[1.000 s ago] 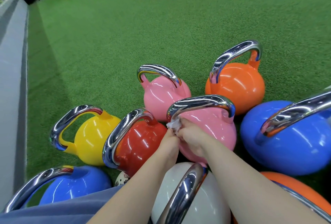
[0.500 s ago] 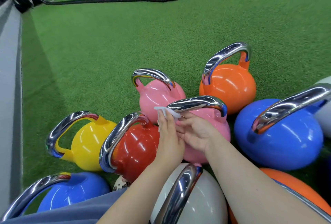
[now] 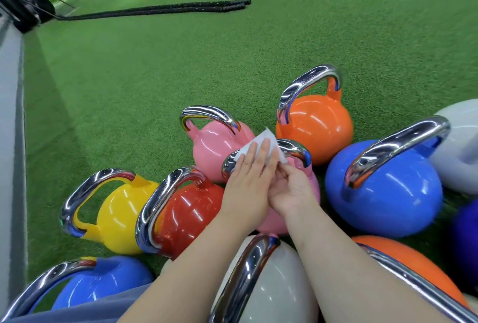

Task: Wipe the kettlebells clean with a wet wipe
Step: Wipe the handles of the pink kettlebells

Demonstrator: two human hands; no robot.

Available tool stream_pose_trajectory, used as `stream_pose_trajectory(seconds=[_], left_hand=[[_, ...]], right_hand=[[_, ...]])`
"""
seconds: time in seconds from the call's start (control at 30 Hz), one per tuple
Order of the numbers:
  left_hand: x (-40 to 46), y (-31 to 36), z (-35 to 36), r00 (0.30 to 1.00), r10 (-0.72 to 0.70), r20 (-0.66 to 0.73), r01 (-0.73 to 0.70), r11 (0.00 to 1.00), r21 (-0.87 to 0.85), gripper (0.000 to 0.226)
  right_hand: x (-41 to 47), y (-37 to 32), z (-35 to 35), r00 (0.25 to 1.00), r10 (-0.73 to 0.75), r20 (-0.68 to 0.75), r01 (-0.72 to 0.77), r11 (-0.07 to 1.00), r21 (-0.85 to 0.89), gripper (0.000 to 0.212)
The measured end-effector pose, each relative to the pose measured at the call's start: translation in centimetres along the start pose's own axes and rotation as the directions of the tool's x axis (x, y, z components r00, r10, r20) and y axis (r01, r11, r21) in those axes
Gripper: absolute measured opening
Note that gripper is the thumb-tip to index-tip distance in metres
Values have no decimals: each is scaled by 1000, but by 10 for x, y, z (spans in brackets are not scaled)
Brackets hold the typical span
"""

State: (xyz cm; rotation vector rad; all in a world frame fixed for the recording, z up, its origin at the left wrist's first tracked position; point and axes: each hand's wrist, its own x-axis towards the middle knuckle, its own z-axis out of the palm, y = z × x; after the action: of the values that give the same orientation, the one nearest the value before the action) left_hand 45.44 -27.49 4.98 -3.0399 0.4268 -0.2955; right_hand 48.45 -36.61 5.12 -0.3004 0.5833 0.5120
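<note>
- Green artificial turf floor (image 3: 207, 90): a tight cluster of glossy kettlebells stands on it. Judged risk: the round bodies sit touching or just beside one another, so a push on one could rock it into its neighbours.
- Large blue kettlebell with chrome handle (image 3: 382, 193) and glossy orange kettlebell with chrome handle (image 3: 314, 128): both stand just beside the work spot. Fingers could be nipped between bodies if one shifts.
- Near pink kettlebell with chrome handle (image 3: 297, 150): largely hidden behind the hands; only its handle and part of the body show. Whether it has been wiped cannot be told.
- Left hand (image 3: 248, 183): fingers straight and together, laid flat against the wipe, holding nothing by curl. Flat pressure alone may let the wipe slide off the slick chrome.
- Right hand (image 3: 291, 188): fingers curled, pinching the wipe's lower edge. A tug against the left hand could tear or bunch it.
- White wet wipe, spread sheet (image 3: 269, 139): lies over the near pink kettlebell's handle, under the left fingers; a loose corner stands free and could fold under.
</note>
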Motion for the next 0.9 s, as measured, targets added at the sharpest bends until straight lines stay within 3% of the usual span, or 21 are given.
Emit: stream_pose_trajectory(seconds=[0.13,0.23,0.4,0.57,0.67,0.77,0.83,0.9], left_hand=[[-22,-22,3,994,-109,27,110,993,-36,69],[-27,-29,0,987,-141,82,147,987,-71,81],[-5,-7,-14,996,-59,66,56,997,46,65],[22,15,-17,991,5,130,-25,988,153,59],[35,21,-20,986,61,153,-86,983,163,57],[42,23,-23,977,91,194,-108,991,78,63],[40,19,-28,978,55,203,-51,998,-28,72],[33,11,-32,993,26,115,-6,985,-172,73]], right_hand=[[2,15,5,995,59,75,-46,985,-165,15],[0,19,11,992,66,107,-44,980,-194,18],[-2,8,5,999,41,-19,-43,992,-116,12],[2,-2,-6,996,-10,-87,5,998,-61,35],[6,-1,-9,991,-31,-128,28,999,-28,38],[9,-1,-10,974,-35,-223,55,995,83,37],[6,-2,-11,946,-47,-320,79,993,87,27],[0,-3,-11,913,-56,-403,107,989,105,24]])
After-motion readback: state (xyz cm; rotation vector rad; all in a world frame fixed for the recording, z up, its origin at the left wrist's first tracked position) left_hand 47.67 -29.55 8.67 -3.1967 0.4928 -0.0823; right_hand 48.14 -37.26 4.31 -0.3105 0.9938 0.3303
